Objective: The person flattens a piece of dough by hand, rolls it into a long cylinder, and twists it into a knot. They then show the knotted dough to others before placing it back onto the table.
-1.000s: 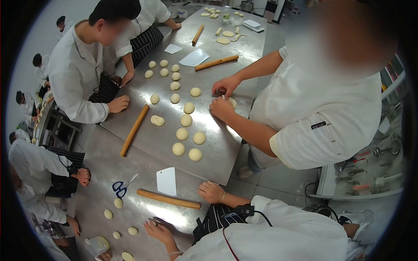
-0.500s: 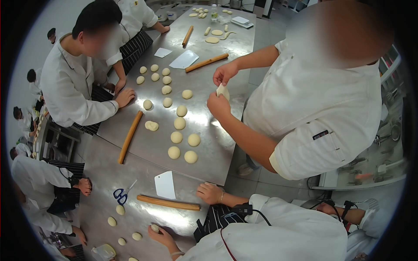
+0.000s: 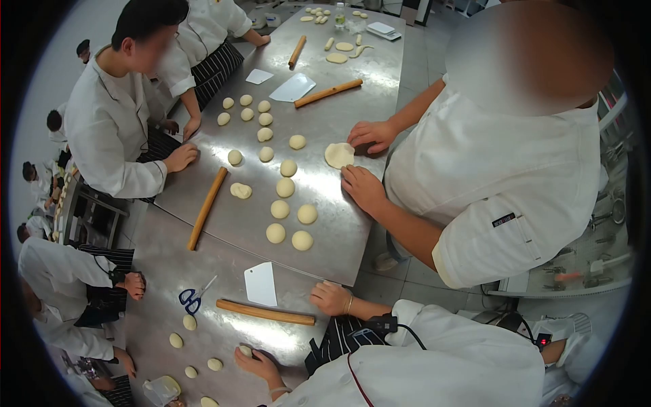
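Observation:
At the lower middle my left hand (image 3: pixel 259 366) is curled round a small dough ball (image 3: pixel 245 351), which shows only partly at the fingertips. My right hand (image 3: pixel 330 299) rests on the steel table's edge, fingers loosely bent, with nothing visible in it. Just left of it lies a wooden rolling pin (image 3: pixel 266 312), and beyond that a white scraper (image 3: pixel 260 284). Blue-handled scissors (image 3: pixel 190 299) and a dough ball (image 3: pixel 190 322) are farther left. Across the table joint, a co-worker's two hands (image 3: pixel 365 187) touch a flattened dough round (image 3: pixel 339 155).
Several dough balls (image 3: pixel 279 209) stand in rows on the farther steel table (image 3: pixel 325 261). Another rolling pin (image 3: pixel 207 209) crosses the table joint. A plastic container (image 3: pixel 161 391) sits at the lower left. Co-workers' hands (image 3: pixel 181 157) rest along the left edge.
The co-worker at upper right has lowered the dough from between their hands onto the table, where it lies flat. My hands stay in nearly the same place; the view has shifted slightly.

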A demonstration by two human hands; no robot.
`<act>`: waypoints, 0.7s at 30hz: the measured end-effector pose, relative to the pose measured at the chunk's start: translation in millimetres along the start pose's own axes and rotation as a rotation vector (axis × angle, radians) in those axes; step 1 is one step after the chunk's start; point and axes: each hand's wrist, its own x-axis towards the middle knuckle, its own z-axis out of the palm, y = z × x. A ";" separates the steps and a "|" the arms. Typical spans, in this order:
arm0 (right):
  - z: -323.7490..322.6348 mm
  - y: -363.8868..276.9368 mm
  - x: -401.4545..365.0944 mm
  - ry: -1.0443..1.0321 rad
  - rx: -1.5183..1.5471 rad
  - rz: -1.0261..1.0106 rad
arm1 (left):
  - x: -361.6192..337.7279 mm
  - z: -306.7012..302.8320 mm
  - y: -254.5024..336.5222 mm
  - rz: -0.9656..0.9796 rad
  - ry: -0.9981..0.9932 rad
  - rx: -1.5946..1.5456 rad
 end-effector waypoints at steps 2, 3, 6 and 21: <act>-0.9 -0.2 0.3 0.014 -0.003 -0.004 | -0.9 0.9 1.7 -0.013 -0.004 0.023; -1.2 -0.2 0.4 0.022 -0.004 -0.005 | -1.2 1.7 1.6 -0.015 -0.002 0.031; -1.4 -0.1 0.4 0.010 0.002 -0.005 | -1.6 4.1 0.6 -0.018 0.001 0.042; -0.8 -0.7 1.2 -0.020 0.013 0.004 | -0.1 3.6 4.4 -0.012 0.006 0.106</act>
